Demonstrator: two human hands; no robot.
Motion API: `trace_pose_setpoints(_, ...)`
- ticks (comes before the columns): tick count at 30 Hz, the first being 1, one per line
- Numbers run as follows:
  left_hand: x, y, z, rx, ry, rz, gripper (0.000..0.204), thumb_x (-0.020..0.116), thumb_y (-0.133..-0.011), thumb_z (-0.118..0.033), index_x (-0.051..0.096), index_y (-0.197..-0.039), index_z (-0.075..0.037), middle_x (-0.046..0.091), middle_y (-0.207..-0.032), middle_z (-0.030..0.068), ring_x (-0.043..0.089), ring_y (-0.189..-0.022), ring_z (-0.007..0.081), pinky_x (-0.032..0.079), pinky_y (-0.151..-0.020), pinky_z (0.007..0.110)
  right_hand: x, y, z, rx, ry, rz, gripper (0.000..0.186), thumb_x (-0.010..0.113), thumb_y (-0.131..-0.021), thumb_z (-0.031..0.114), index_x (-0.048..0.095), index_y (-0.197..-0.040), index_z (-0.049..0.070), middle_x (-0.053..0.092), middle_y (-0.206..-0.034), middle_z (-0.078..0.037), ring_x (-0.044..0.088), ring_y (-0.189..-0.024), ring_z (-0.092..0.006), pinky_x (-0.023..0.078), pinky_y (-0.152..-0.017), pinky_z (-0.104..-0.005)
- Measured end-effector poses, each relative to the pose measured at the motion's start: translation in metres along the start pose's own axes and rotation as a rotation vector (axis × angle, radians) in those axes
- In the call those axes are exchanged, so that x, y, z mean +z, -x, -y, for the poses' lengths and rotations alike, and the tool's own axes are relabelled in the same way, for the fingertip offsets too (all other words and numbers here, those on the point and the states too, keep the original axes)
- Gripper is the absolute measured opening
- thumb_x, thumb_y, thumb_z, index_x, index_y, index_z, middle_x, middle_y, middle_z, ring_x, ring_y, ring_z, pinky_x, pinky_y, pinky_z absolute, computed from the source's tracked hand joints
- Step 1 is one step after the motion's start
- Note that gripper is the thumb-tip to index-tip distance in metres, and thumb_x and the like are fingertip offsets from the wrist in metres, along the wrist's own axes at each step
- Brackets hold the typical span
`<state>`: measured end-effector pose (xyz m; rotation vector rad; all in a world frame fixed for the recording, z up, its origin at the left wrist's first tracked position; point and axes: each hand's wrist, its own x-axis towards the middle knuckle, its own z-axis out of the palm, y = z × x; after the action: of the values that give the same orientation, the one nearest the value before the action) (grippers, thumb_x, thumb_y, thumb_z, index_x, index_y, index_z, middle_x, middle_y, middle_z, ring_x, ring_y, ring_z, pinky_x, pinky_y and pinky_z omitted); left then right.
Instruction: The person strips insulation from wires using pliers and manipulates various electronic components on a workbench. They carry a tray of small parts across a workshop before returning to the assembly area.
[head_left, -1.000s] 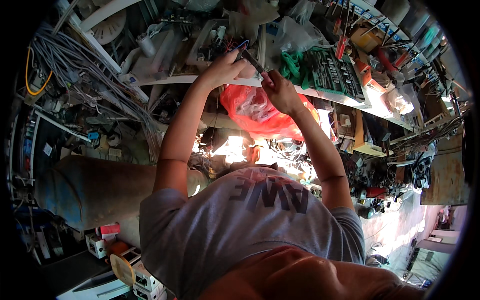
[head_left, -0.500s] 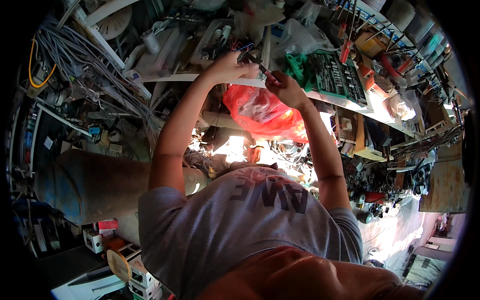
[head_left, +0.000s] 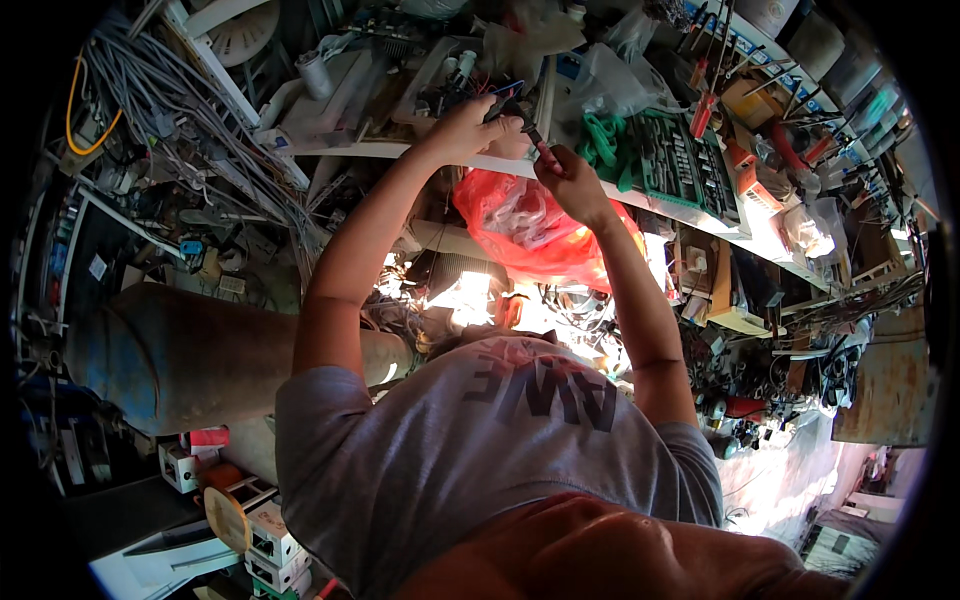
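Note:
Over the front edge of the white workbench (head_left: 375, 150), both my hands meet around one small job. My left hand (head_left: 468, 132) is closed, thumb and fingers pinching a small dark part (head_left: 508, 106); its exact kind is too dark to make out. In my right fist (head_left: 573, 185) is a slim hand tool with a red-and-black handle (head_left: 547, 157). Its dark shaft points up and left to the part at my left fingers. The tip is hard to tell apart from that part. A red plastic bag (head_left: 530, 235) hangs just below my hands.
On the bench lie a green socket set case (head_left: 685, 165), a green cloth-like bundle (head_left: 603, 140), clear plastic bags (head_left: 612, 85) and a shallow tray (head_left: 425, 85) of small parts. Grey cable bundles (head_left: 165, 90) crowd the left, above a large rusty cylinder (head_left: 215, 355). Screwdrivers (head_left: 703, 110) stand at the right.
The view has shifted slightly. My right hand and the tool have tilted a little more upright, while my left hand stays closed at the dark part.

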<state>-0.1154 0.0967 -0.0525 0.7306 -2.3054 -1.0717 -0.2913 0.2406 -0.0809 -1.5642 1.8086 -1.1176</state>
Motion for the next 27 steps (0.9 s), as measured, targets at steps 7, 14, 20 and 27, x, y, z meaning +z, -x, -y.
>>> trace_pose_setpoints(7,0.006,0.005,-0.003,0.043,0.124,-0.143,0.035,0.062,-0.092,-0.036,0.059,-0.108,-0.006,0.054,-0.063,-0.002,0.047,-0.052,0.0044,0.039,-0.048,0.023,0.001,0.003,-0.003,0.047,-0.347,0.128,0.018,0.058,-0.089,0.02,0.049,-0.082,0.005,0.049,-0.072,0.002,0.047,-0.067,-0.0095,0.04,-0.059,-0.0266)
trace_pose_setpoints(14,0.033,-0.003,-0.008,0.249,0.042,-0.625,0.027,0.07,-0.086,-0.026,0.06,-0.097,-0.003,0.063,-0.075,0.0065,0.059,-0.067,0.0139,0.046,-0.061,0.028,0.006,0.011,0.02,0.292,-0.74,0.266,0.011,0.056,-0.09,0.015,0.047,-0.084,0.014,0.041,-0.07,0.006,0.039,-0.055,-0.0055,0.03,-0.049,-0.0224)
trace_pose_setpoints(20,0.05,0.001,-0.013,0.228,0.06,-0.822,0.026,0.069,-0.087,-0.027,0.062,-0.094,-0.003,0.065,-0.084,0.0083,0.062,-0.076,0.019,0.048,-0.07,0.03,0.017,0.019,0.029,0.386,-0.889,0.316,0.009,0.054,-0.09,0.012,0.047,-0.088,0.017,0.038,-0.069,0.008,0.031,-0.052,-0.0022,0.023,-0.046,-0.0208)
trace_pose_setpoints(27,0.055,-0.002,-0.016,0.356,0.329,-0.924,0.017,0.062,-0.093,-0.017,0.061,-0.098,-0.001,0.064,-0.088,0.0057,0.06,-0.081,0.0139,0.048,-0.076,0.027,0.029,0.024,0.042,0.413,-1.023,0.31,0.009,0.058,-0.093,0.02,0.05,-0.091,0.016,0.045,-0.07,0.005,0.035,-0.051,-0.0044,0.026,-0.044,-0.0219)
